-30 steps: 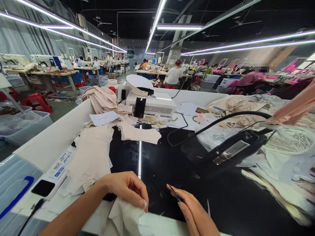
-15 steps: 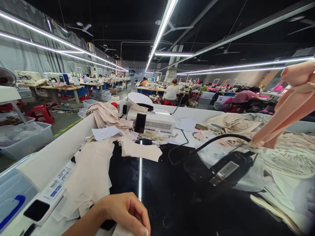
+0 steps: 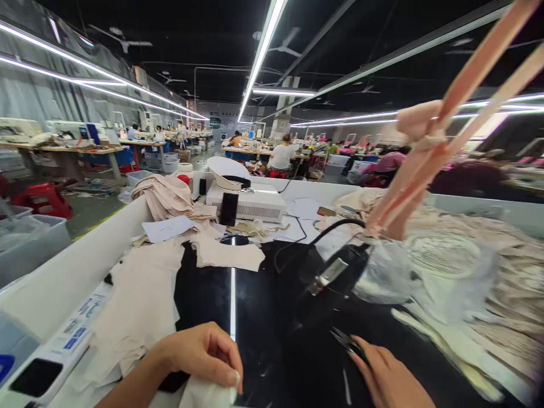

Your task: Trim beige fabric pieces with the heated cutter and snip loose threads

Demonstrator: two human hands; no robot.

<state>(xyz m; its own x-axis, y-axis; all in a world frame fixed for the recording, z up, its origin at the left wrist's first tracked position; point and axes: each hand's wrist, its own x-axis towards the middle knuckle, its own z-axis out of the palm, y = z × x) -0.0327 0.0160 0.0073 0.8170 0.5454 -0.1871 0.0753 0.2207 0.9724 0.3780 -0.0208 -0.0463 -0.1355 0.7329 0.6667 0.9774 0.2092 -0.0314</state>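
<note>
- So, with our left hand (image 3: 206,357) we pinch a pale cloth (image 3: 204,392) at the near edge of the black-topped table (image 3: 272,334).
- We grip a small pointed tool (image 3: 351,344) in our right hand (image 3: 391,371), its tip turned away from us over the dark top.
- On our left we have a stack of beige pieces (image 3: 140,294).
- Further back we see a curved beige piece (image 3: 229,255) and a black phone (image 3: 228,209) leaning against a white box (image 3: 266,204).

tabletop (image 3: 267,328): glossy, smooth; pointed tool (image 3: 345,341): metal; cloth (image 3: 204,392): matt; bag (image 3: 385,275): crinkled, shiny plastic
</note>
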